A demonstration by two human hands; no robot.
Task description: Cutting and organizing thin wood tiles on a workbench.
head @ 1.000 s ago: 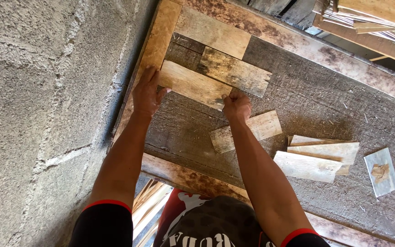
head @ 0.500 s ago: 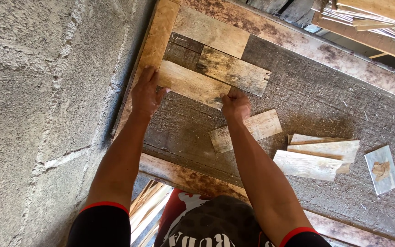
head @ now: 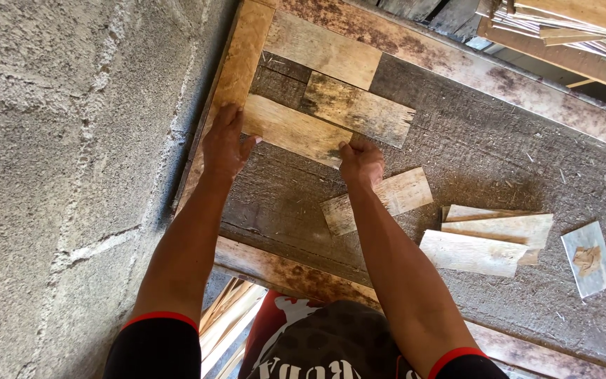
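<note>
A pale wooden slat (head: pixel 296 130) lies on a dark rough board (head: pixel 471 154) inside a light wooden frame (head: pixel 243 63). My left hand (head: pixel 224 144) grips the slat's left end against the frame's side rail. My right hand (head: pixel 361 161) presses on its right end with the fingers curled over the edge. Two more slats sit above it: a darker mottled one (head: pixel 359 109) and a pale one (head: pixel 322 49) in the frame's top corner. Just below my right hand lies a loose slat (head: pixel 401 194) on the board.
A small stack of loose slats (head: pixel 489 238) and a grey-white tile piece (head: pixel 588 258) lie on the board at the right. A rough concrete block wall (head: pixel 71 175) fills the left. Wooden strips (head: pixel 569 24) are piled at the top right.
Both hands stay on the slat; they and the slat have barely shifted.
</note>
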